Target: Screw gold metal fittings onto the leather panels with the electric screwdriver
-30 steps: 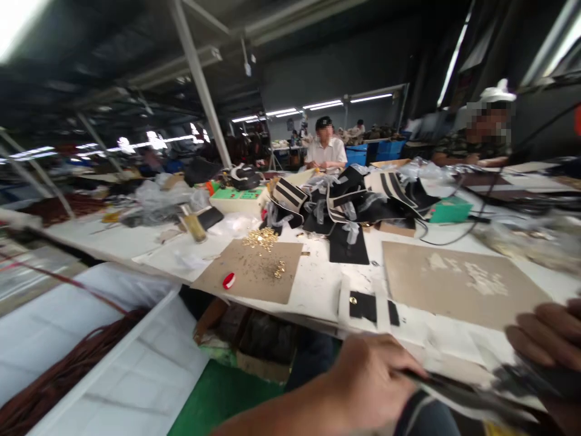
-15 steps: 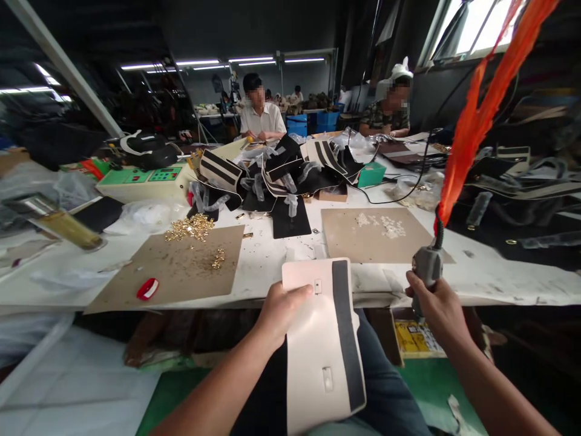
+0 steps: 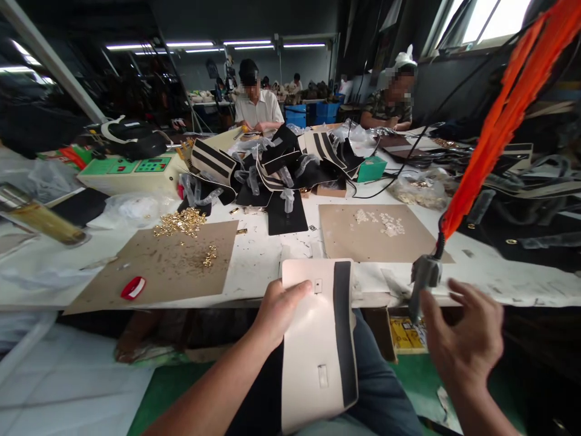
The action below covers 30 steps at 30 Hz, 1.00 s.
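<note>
My left hand grips the left edge of a cream leather panel with a black stripe, which leans from my lap against the table's front edge. My right hand is spread with its fingers apart, just below and right of a grey hanging tool. The tool dangles on a black cord wrapped in orange strips. My fingers are off its handle.
On the white table lie two brown boards, one with gold fittings, one with pale pieces. Behind them are a pile of black and cream panels, a green-topped machine and a red clip. Two people sit at the far side.
My right hand has let go of the hanging tool and opened, dropping slightly to the right. The left hand keeps hold of the panel. Earlier the view swung right from the table's left end.
</note>
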### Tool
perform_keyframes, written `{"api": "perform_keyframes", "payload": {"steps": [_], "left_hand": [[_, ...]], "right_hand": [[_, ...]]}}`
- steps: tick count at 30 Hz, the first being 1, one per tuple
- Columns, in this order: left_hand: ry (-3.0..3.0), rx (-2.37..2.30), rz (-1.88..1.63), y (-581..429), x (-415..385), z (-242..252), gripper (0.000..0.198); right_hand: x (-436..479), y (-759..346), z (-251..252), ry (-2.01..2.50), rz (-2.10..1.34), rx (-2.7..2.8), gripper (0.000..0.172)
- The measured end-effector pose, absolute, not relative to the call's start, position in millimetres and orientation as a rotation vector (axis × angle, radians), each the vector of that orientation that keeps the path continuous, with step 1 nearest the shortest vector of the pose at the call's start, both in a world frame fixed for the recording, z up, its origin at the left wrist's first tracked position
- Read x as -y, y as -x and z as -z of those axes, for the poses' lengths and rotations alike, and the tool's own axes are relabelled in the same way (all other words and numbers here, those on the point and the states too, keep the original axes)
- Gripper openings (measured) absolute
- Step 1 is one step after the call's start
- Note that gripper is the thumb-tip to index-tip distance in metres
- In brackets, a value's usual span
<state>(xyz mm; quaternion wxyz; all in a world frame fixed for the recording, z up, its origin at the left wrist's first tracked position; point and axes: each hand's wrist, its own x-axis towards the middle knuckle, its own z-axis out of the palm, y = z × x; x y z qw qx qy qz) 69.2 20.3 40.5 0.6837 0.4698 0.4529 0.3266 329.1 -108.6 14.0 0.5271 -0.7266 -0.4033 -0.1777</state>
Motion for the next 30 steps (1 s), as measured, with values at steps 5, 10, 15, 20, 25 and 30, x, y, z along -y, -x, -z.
{"api": "perform_keyframes", "payload": {"steps": [5, 10, 15, 20, 25, 30], "left_hand": [[-1.342, -1.086, -0.818, -73.7, -14.9, -50.8, 0.037], [-1.482, -1.100, -0.882, -69.0, -3.2, -62.5, 0.034], [-1.626, -1.137, -0.945, -66.5, 3.7, -61.8, 0.031], [-1.754, -1.180, -0.957, -64.2, 9.7, -60.1, 0.032], [-1.842, -1.181, -0.947, -61.7, 20.8, -58.0, 0.034], [-1.913, -1.231, -0.983, -61.6, 24.5, -53.9, 0.032]], "right_hand": [[75.9, -262.8, -34.1, 1.462, -0.150, 1.627, 0.009], [47.1, -241.5, -29.8, 1.498, -0.015, 1.694, 0.012], [43.1, -232.5, -33.4, 1.503, 0.081, 1.731, 0.014], [45.4, -224.7, -36.6, 1.522, 0.168, 1.782, 0.022], [48.7, -227.3, -23.0, 1.554, 0.379, 1.851, 0.030], [39.7, -229.6, -8.5, 1.454, 0.481, 1.797, 0.033]]}}
